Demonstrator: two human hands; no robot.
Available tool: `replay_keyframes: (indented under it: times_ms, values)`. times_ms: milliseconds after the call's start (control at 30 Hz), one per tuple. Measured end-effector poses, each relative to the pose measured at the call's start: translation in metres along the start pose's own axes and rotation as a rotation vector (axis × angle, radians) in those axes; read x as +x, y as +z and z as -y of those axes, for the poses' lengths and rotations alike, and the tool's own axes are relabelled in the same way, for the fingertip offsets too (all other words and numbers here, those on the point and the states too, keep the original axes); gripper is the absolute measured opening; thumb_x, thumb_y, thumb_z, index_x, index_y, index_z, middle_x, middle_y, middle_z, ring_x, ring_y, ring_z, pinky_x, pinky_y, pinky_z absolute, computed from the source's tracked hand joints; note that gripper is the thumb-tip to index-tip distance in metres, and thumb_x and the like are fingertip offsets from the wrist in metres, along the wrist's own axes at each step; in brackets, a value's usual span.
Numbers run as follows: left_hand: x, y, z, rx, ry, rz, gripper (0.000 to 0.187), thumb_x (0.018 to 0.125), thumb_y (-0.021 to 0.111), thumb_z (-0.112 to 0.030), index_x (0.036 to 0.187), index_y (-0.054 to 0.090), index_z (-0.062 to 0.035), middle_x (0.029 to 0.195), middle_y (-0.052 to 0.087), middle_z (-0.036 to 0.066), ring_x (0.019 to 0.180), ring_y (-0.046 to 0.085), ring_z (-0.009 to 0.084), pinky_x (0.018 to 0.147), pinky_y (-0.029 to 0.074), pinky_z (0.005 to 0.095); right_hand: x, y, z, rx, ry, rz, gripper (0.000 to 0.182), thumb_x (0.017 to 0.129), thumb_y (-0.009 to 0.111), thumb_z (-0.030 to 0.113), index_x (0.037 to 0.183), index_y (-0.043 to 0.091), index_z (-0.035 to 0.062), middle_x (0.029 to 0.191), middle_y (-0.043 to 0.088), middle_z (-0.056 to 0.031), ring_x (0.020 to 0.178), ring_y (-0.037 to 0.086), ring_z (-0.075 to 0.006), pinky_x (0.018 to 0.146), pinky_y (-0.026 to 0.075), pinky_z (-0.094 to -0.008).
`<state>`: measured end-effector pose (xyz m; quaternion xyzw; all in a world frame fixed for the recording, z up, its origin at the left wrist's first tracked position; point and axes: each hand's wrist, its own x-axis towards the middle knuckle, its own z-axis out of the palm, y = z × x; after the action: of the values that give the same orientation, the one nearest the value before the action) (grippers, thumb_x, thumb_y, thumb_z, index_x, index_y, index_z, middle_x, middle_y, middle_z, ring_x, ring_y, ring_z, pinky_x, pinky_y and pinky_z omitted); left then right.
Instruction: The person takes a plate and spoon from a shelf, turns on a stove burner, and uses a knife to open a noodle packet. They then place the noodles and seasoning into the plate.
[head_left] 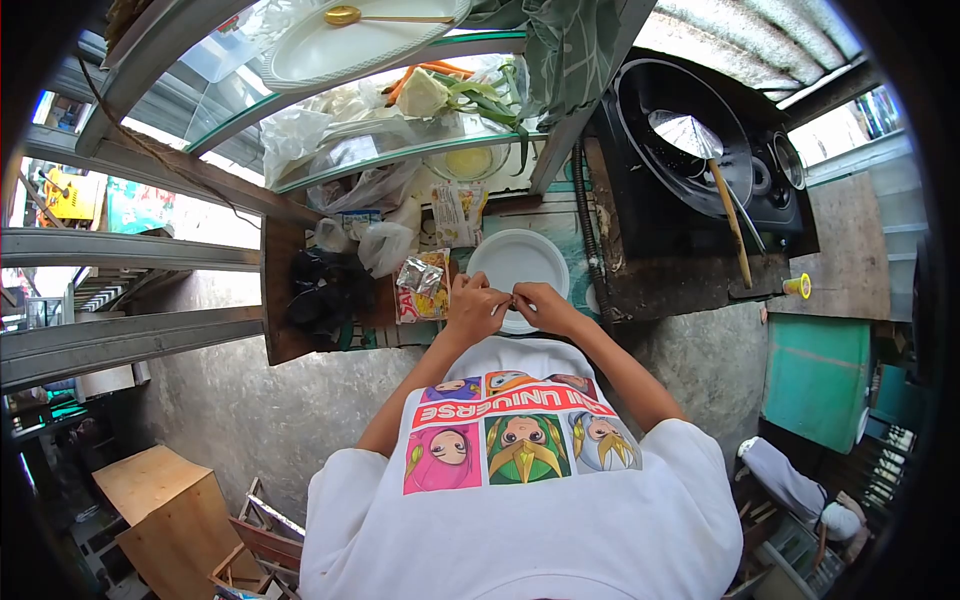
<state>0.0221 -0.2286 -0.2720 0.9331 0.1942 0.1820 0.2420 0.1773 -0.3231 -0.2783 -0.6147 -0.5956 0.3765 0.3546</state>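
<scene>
**Left hand (478,306) and right hand (543,306) meet over a white plate (520,258)**

COUNTERSIDE: On my remote feed, both hands come together above the plate's near rim, fingertips pinched around a small dark item (511,304), too tiny for me to identify. The grip is tight and shared, one set of fingers at each side. The plate rests at the counter's (548,212) front edge, near the stove (650,240) at the right end. Just left of the left hand I see a red-and-yellow packet (408,303) along the same edge, a silver sachet (418,277) lying on it; I cannot tell whether the hand touches the packet. A second packet (459,212) sits farther back, and a black plastic bag (330,290) occupies the front left corner. On the stove, a wok (650,95) holds a spatula (688,135), its wooden handle (732,225) reaching over the front edge. Vegetables (422,93) lie on the glass shelf (400,161) above.
</scene>
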Motion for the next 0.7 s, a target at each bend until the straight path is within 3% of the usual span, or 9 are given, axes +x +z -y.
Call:
replay_keyframes:
  times_ms: [167, 267, 333, 700]
  values:
    - [0.002, 0.007, 0.008, -0.078, -0.118, -0.068, 0.013, 0.068, 0.070, -0.026, 0.076, 0.071, -0.0158, 0.067, 0.063, -0.002, 0.076, 0.050, 0.0164, 0.071, 0.033, 0.0350, 0.004, -0.001, -0.011, -0.052, 0.023, 0.009, 0.007, 0.078, 0.050, 0.003, 0.082, 0.055, -0.0005, 0.076, 0.056, -0.0198, 0.074, 0.055, -0.0375, 0.065, 0.043, -0.0426]
    - [0.005, 0.006, 0.012, -0.088, -0.128, -0.002, 0.018, 0.067, 0.072, -0.031, 0.078, 0.071, -0.0161, 0.072, 0.065, -0.002, 0.078, 0.050, 0.0179, 0.072, 0.033, 0.0346, 0.003, -0.003, -0.007, -0.289, 0.000, 0.086, 0.012, 0.079, 0.049, 0.004, 0.089, 0.054, 0.0004, 0.083, 0.057, -0.0168, 0.081, 0.055, -0.0357, 0.068, 0.044, -0.0432]
    - [0.008, 0.006, 0.013, -0.153, -0.277, 0.113, 0.019, 0.067, 0.072, -0.031, 0.079, 0.071, -0.0160, 0.075, 0.066, -0.002, 0.081, 0.051, 0.0187, 0.072, 0.034, 0.0348, 0.003, -0.003, -0.003, -0.369, -0.027, 0.099, 0.015, 0.078, 0.049, 0.005, 0.092, 0.054, 0.0017, 0.088, 0.057, -0.0144, 0.085, 0.055, -0.0334, 0.069, 0.046, -0.0422]
    - [0.008, 0.018, 0.023, -0.206, -0.239, 0.134, 0.012, 0.065, 0.072, -0.026, 0.068, 0.068, -0.0142, 0.074, 0.063, -0.004, 0.084, 0.052, 0.0175, 0.075, 0.033, 0.0347, 0.004, -0.004, 0.000, -0.507, -0.141, 0.117, 0.017, 0.077, 0.051, 0.007, 0.094, 0.055, 0.0035, 0.083, 0.058, -0.0111, 0.081, 0.057, -0.0283, 0.067, 0.048, -0.0380]
